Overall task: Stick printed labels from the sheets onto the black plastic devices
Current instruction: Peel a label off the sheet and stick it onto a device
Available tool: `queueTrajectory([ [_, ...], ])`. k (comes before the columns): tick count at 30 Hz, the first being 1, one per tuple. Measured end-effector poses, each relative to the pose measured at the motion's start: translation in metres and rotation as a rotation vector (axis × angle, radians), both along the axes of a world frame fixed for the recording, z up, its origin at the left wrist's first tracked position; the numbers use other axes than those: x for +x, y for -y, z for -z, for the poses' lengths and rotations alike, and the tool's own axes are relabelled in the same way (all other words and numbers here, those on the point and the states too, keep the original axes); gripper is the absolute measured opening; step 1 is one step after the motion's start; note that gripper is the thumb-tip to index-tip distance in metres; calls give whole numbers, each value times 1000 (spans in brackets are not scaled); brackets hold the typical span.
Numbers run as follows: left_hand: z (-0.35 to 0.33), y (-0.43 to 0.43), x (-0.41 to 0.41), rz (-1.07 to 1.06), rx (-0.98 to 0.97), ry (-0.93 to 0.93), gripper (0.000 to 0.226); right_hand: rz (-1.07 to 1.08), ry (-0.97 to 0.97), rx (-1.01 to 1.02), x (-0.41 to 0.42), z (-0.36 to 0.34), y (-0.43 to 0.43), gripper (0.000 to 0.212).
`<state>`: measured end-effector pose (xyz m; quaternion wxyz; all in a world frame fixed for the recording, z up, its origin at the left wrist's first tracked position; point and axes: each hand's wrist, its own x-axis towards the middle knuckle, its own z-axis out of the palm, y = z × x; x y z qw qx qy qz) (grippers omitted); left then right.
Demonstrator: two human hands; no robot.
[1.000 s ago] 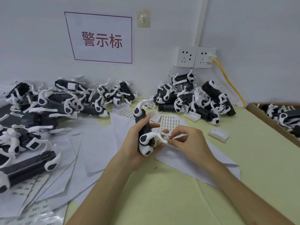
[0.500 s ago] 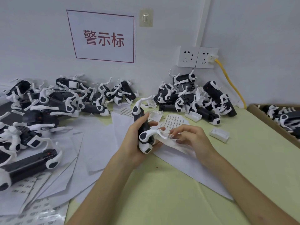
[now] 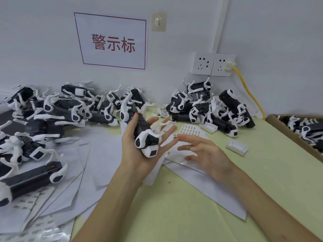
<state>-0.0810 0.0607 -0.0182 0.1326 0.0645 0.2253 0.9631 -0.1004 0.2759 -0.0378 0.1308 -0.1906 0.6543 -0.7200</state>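
A black device with white end caps and white straps [image 3: 146, 137] lies lengthwise in the upturned palm of my left hand [image 3: 132, 154], whose fingers are stretched out under it, thumb alongside. My right hand [image 3: 209, 154] hovers just right of the device with fingers spread and relaxed, touching nothing I can make out. A label sheet [image 3: 191, 131] with rows of small printed labels lies on the table behind my right hand's fingertips. One small label shows near the tip of the index finger; whether it sticks to the finger is unclear.
Piles of the same devices lie at the back left [image 3: 52, 110] and back centre [image 3: 209, 109]. A cardboard box [image 3: 279, 126] with more stands at the right. Loose white backing sheets [image 3: 61, 180] cover the left. A small white cap [image 3: 236, 147] lies right of my hands.
My left hand has opened from a grip and turned palm up, lifting the device. My right hand has let go of the strap and label area and drawn back, fingers spread.
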Motion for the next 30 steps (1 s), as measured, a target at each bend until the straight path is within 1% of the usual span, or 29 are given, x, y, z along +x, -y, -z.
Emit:
queueTrajectory([
  [5,-4,0,3,-8,18,-17,46,36,-6,6,0,0,0,45],
  [8,-6,1,4,-28,6,-13,46,55,-16,34,1,-1,0,49],
  [10,-7,1,4,-33,-2,-15,46,89,-46,60,2,-1,0,43],
  [13,-7,1,5,-41,-13,-33,46,212,-108,120,3,-1,4,25],
  [16,-7,-1,6,-40,-69,-76,45,379,-209,250,2,1,5,36],
  [19,-9,-3,7,-34,-168,-118,45,468,-338,260,3,0,4,26],
  [24,-8,-9,7,-49,-324,-176,42,478,-437,273,6,-4,5,15],
  [30,-7,-13,8,-51,-389,-204,34,449,-423,324,9,-3,9,16],
])
